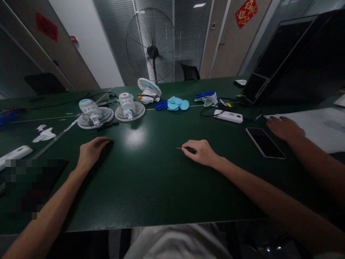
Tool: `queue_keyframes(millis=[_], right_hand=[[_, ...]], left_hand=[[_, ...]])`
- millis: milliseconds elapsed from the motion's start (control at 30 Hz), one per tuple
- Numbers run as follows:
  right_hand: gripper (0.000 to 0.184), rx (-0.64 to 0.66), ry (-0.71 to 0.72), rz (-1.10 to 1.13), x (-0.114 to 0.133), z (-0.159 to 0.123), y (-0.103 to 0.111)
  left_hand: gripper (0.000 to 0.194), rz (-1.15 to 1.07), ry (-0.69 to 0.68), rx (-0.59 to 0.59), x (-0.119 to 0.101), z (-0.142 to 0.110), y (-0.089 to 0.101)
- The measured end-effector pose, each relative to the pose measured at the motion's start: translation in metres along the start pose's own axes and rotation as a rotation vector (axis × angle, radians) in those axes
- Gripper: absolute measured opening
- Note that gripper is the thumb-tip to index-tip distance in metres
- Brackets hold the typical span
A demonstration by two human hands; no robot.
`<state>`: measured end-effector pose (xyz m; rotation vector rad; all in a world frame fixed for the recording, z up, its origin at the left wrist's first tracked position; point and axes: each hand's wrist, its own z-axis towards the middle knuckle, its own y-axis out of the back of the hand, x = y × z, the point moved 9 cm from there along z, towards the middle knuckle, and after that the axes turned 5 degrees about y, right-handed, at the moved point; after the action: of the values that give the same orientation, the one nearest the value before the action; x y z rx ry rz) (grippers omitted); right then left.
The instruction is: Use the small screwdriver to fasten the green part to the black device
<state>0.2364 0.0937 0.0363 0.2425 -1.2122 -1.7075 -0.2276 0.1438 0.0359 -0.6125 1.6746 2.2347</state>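
Observation:
My left hand (93,153) is closed in a pinch over the left side of the green table (151,187). A small dark piece (111,142) shows at its fingertips, too small to name. Out over the middle of the table, my right hand (201,151) pinches a thin metal rod (178,148) that points left. Beyond my left hand lie two small white fans (94,117) (129,109) on their round grilles. Farther back a third white fan (149,91) leans with its grille up, beside light blue fan blades (178,103).
Another person's hand (285,127) rests at the right on white paper (318,126), near a phone (265,142). A white oblong device (228,116) with a cable lies near blue-and-white gloves (207,98). Crumpled white scraps (44,134) are at the left. A large black box-like object (296,61) stands back right.

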Motion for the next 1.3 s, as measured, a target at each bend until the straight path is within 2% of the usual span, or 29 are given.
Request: queue_keyframes(millis=[400,667,967,1300], right_hand=[[0.022,0.012,0.004,-0.015,-0.001,-0.001,-0.002],[0.023,0.029,0.0,-0.005,-0.001,-0.001,-0.004],[0.022,0.034,0.005,-0.03,0.001,0.0,-0.004],[0.023,0.052,-0.005,-0.035,0.0,0.0,-0.005]], left_hand=[[0.042,-0.093,0.05,-0.018,0.004,0.0,0.001],[0.053,-0.223,0.204,0.072,0.023,0.007,-0.006],[0.068,-0.344,0.291,0.138,0.033,0.009,-0.013],[0.058,-0.439,0.464,0.188,0.048,0.019,-0.016]])
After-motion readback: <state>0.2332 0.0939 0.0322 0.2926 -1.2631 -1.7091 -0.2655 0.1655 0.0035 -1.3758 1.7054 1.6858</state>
